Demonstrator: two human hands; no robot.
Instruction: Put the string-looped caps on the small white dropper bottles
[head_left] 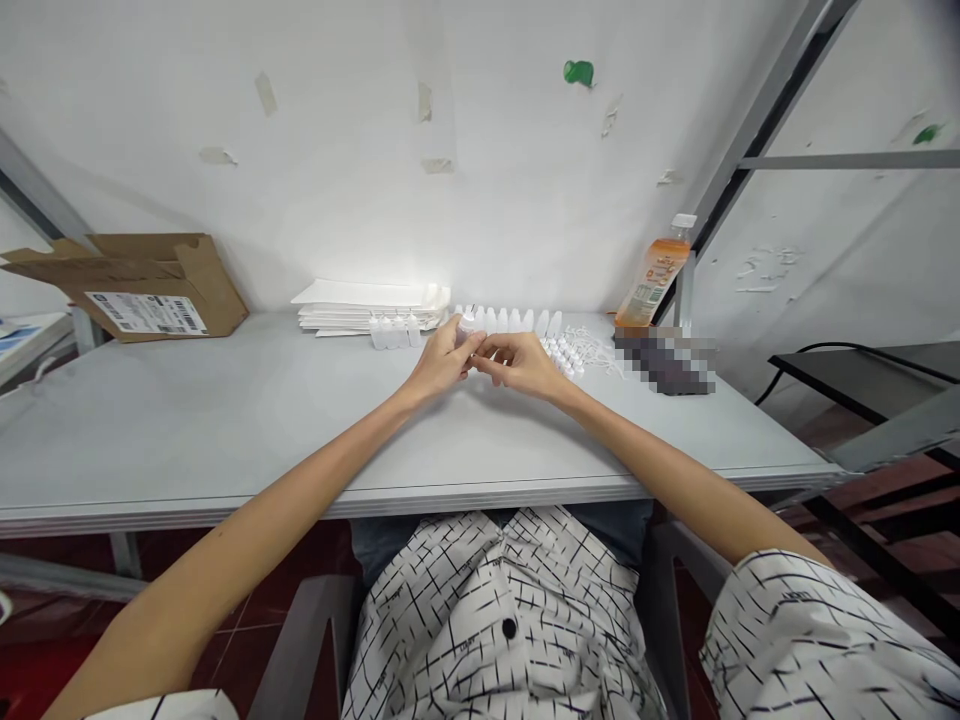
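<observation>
so, left of the bottle row (515, 321), our left hand (442, 360) grasps a small bottle (466, 323), tip up; our right hand (523, 364) curls alongside, grip unclear.

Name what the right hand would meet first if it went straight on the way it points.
Likely the left hand, which seems to hold a small bottle: the right hand points leftward, and the two hands look nearly touching, though depth is unclear.

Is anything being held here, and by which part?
The left hand holds a small whitish bottle by its body; whether the right hand holds anything can't be told.
</observation>
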